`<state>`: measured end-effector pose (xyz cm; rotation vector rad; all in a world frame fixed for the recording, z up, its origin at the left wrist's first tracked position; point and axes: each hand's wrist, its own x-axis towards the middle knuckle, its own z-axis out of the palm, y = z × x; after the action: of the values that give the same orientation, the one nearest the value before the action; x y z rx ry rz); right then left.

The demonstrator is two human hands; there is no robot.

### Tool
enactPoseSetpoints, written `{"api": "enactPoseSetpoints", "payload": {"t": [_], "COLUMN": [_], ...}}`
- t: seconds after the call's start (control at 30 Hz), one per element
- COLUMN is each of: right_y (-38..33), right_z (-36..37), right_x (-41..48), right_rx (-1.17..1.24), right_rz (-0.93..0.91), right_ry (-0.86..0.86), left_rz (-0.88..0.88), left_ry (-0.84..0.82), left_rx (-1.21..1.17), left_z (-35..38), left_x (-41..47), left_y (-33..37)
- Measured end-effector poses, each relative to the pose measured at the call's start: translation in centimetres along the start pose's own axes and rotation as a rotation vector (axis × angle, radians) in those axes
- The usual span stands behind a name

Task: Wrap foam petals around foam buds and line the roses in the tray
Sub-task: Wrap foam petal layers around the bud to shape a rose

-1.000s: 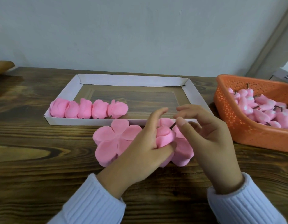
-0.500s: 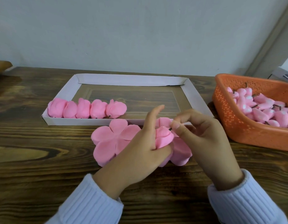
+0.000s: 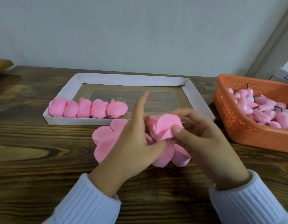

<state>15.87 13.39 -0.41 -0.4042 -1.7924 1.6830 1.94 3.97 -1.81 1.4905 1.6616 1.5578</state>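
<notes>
My left hand (image 3: 136, 141) and my right hand (image 3: 203, 141) meet over the table's middle, just in front of the tray. Between them is a pink foam rose in the making (image 3: 164, 128). My right thumb and fingers pinch a folded petal against it. My left thumb and lower fingers hold it from the left, with the index finger sticking up. Under the hands lies a stack of flat pink petal sheets (image 3: 106, 139). Several finished pink roses (image 3: 88, 108) stand in a row along the near left edge of the white cardboard tray (image 3: 123, 81).
An orange plastic basket (image 3: 233, 117) at the right holds several pink foam buds (image 3: 261, 109) with short dark stems. The dark wooden table (image 3: 35, 159) runs back to a pale wall. A brown object (image 3: 2, 65) pokes in at the far left edge.
My right hand has folded a petal up over the bud and now pinches it there. My left index finger has lifted higher. The view has shifted slightly.
</notes>
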Motion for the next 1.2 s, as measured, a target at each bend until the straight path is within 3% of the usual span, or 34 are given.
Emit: {"api": "enactPoseSetpoints", "payload": {"t": [0.1, 0.17, 0.4, 0.63, 0.73, 0.97, 1.2], "right_y": [0.0, 0.3, 0.6, 0.4, 0.6, 0.3, 0.4], "right_z": [0.5, 1.2, 3.0, 2.5, 2.6, 2.9, 2.6], "right_x": [-0.1, -0.2, -0.6, -0.1, -0.4, -0.4, -0.4], "right_rx": [0.543, 0.641, 0.599, 0.564, 0.495, 0.680, 0.561], "right_rz": [0.104, 0.142, 0.184, 0.408, 0.399, 0.326, 0.433], "right_ry": [-0.041, -0.090, -0.109, -0.202, -0.192, -0.198, -0.210], "left_rz": [-0.084, -0.114, -0.146, -0.088, -0.035, 0.049, 0.020], "left_ry": [-0.002, -0.043, 0.003, -0.035, -0.064, 0.017, -0.005], "left_rx": [-0.372, -0.496, -0.548, -0.475, -0.430, -0.379, -0.405], "left_z": [0.2, 0.8, 2.3, 1.6, 1.7, 1.7, 1.6], "left_x": [0.2, 0.1, -0.3, -0.8, -0.9, -0.5, -0.8], "left_y": [0.4, 0.5, 0.7, 1.1, 1.5, 1.7, 1.9]}}
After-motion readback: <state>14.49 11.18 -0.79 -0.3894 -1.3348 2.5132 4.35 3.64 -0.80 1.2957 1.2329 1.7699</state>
